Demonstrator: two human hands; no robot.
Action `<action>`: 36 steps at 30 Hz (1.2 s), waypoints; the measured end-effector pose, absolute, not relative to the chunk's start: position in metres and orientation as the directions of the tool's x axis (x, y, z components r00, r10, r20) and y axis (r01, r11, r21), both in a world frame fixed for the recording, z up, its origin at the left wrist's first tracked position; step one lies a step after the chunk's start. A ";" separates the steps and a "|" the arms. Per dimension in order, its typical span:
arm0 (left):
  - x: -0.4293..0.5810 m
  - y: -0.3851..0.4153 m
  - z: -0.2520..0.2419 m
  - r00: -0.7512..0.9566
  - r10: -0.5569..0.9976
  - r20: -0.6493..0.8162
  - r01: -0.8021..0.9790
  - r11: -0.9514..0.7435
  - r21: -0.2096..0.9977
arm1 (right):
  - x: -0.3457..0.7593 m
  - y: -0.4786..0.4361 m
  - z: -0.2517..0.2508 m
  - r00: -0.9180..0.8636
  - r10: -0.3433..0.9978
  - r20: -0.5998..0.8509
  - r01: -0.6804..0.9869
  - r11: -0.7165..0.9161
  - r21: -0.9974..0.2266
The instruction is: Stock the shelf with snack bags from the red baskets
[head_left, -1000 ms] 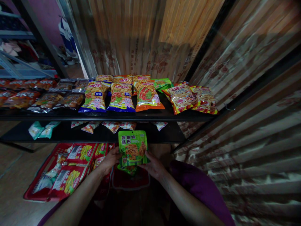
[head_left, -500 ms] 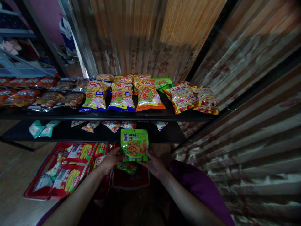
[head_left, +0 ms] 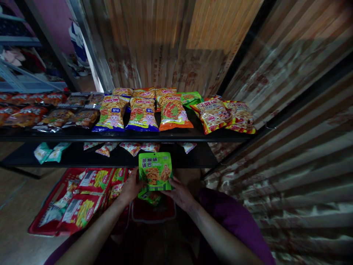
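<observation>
left hand [head_left: 131,187]: clamped on lower left edge of green snack pouch [head_left: 155,171]
right hand [head_left: 179,193]: pinching its lower right corner
green snack pouch: upright between my grips, label facing me, readable
below grip: red basket [head_left: 161,212]
just ahead of grip: lower shelf [head_left: 198,157] edge

Premises: a small retail shop selling packaged snacks.

Evidence:
- A black upper shelf [head_left: 176,137] across the middle of the frame carries sealed snack bags [head_left: 142,114]. They lie face-up in rows, grouped by brand and colour, several of each kind.
- A lower shelf [head_left: 198,157] beneath it holds small sachets [head_left: 132,148].
- At lower left, a red tray [head_left: 35,229] on the floor holds further matching red packs [head_left: 78,209].
- At bottom centre, a sealed green pouch [head_left: 156,171] bears printed retail labelling.
- Metal racking [head_left: 16,79] stands at upper left.
- A striped wall covering [head_left: 165,44] backs the shelves.
</observation>
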State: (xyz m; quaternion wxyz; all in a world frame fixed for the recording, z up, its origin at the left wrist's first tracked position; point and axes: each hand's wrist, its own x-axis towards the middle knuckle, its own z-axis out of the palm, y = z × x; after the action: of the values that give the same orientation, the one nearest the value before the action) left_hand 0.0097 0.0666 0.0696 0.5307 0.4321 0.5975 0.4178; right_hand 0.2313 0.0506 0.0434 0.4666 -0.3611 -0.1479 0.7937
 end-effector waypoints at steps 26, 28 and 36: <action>0.057 0.028 0.071 -0.023 0.985 -0.170 0.290 0.170 0.942 | 0.221 0.042 0.053 -0.150 0.968 -0.199 -0.280 -0.235 -0.931; 0.063 0.023 0.081 -0.030 0.943 -0.333 0.056 0.334 0.941 | 0.222 0.038 0.053 -0.176 0.981 -0.087 -0.109 -0.107 -0.988; 0.078 0.002 0.100 0.115 0.844 -0.523 -0.387 0.523 0.759 | 0.218 0.019 0.055 -0.403 0.840 0.364 0.467 0.530 -0.707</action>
State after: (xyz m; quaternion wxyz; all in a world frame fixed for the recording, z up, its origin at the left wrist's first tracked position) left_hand 0.0776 0.0022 0.1004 0.7116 0.2264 0.5052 0.4326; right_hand 0.2183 0.0186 0.0552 0.3610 -0.4103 -0.7967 0.2580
